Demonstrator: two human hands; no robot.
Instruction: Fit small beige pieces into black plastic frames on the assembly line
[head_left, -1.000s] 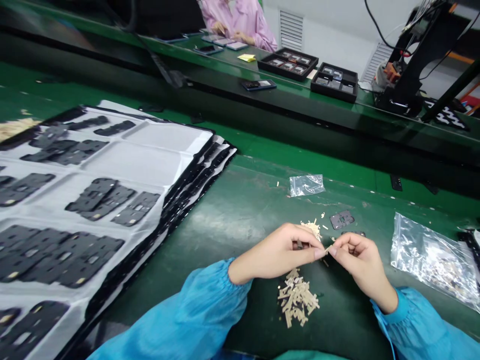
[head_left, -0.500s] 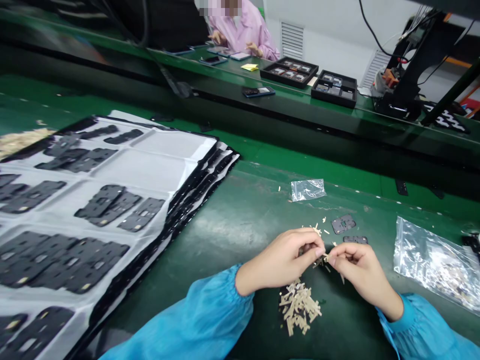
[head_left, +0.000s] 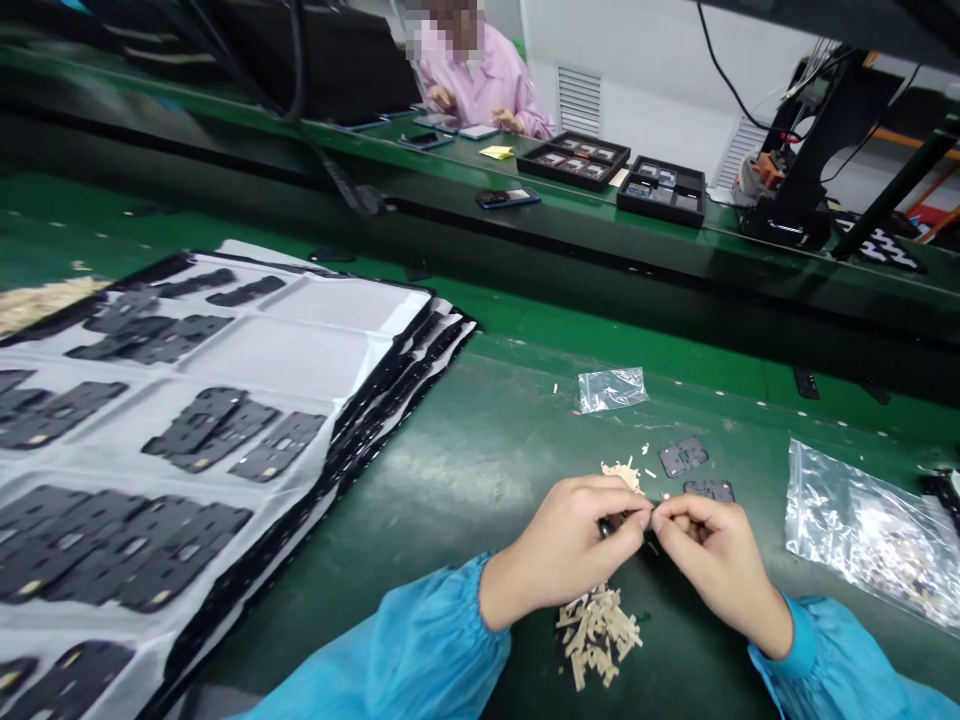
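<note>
My left hand (head_left: 574, 545) and my right hand (head_left: 709, 555) meet fingertip to fingertip over the green table. Both are closed in a pinch; whatever lies between the fingertips is too small to make out. Just below them is a pile of small beige strips (head_left: 600, 635). A smaller heap of pale pieces (head_left: 622, 474) shows beyond my left fingers. Two dark flat plates lie past my right hand, one (head_left: 684, 456) farther off and one (head_left: 709, 490) partly hidden by the fingers.
Stacked white sheets (head_left: 307, 340) bearing dark plates fill the left. A small clear bag (head_left: 612, 390) lies ahead, a larger filled bag (head_left: 870, 530) at right. Beyond the raised ledge, a person in pink (head_left: 491, 75) sits near black trays (head_left: 574, 160).
The view has shifted slightly. My fingertips have come closer together, and the pale pieces seen between them before no longer show.
</note>
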